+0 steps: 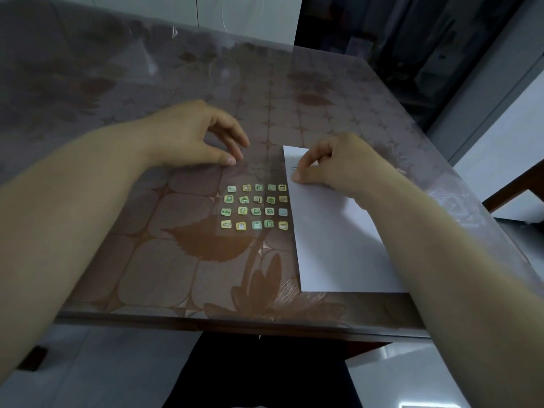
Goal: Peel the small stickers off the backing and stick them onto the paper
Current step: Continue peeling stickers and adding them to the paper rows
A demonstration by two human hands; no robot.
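White paper [338, 231] is laid beside the backing [250, 175], pinned flat for peeling under parted fingertips of the left hand [188, 136], while a sticker [294, 168] is pinched onto the paper by the right hand [335, 164].

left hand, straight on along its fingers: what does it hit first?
The left hand would probably meet the far left corner of the white paper first, where the right hand pinches a sticker. Only bare tablecloth lies between; depth unclear.
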